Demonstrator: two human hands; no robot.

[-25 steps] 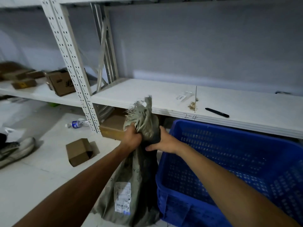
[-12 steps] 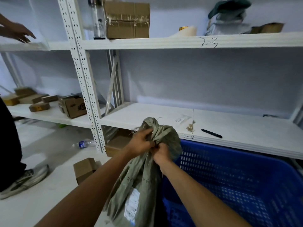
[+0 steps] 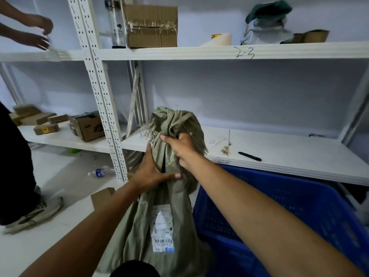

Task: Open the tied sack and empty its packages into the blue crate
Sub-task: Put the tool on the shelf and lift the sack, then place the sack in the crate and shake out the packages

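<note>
A grey-green woven sack stands upright in front of me, with a white barcode label on its front and a bunched, frayed top. My right hand grips the bunched neck near the top. Below it, my left hand clasps the sack's neck from the left, thumb across the front. The blue crate sits right beside the sack on its right, and what shows of its inside holds no packages. The sack's contents are hidden.
White metal shelving runs behind the sack, with a black pen on it. Cardboard boxes sit on the left shelf and above. Another person stands at left, hands on the upper shelf. A water bottle lies on the floor.
The sack's top has come up higher in view. My left hand slid down to clasp the neck lower, while my right hand moved up to grip the bunched top.
</note>
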